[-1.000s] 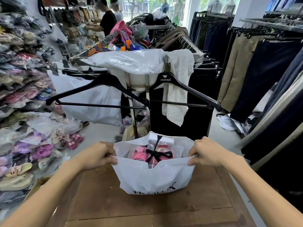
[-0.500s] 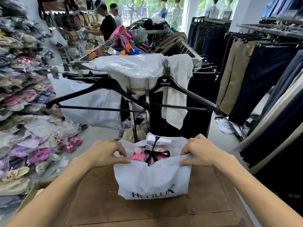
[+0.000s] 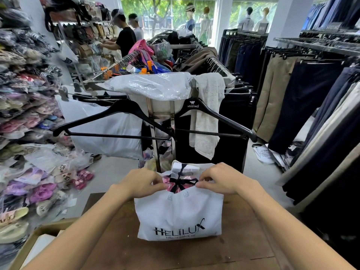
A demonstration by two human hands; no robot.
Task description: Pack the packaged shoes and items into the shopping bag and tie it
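A white HELILUX shopping bag stands upright on the wooden table. Inside its mouth show pink packaged shoes and a white packet with a black ribbon bow. My left hand pinches the bag's top edge on the left side of the mouth. My right hand pinches the top edge on the right. The two hands are close together over the opening. The lower contents of the bag are hidden.
A clothes rack post with two black hangers and a grey cloth stands right behind the bag. Bagged sandals pile up at the left. Trousers hang on racks at the right. Two people stand far back left.
Both hands have slid inward along the bag's top edge, narrowing the mouth. The bag stands taller and its printed front now shows in full.
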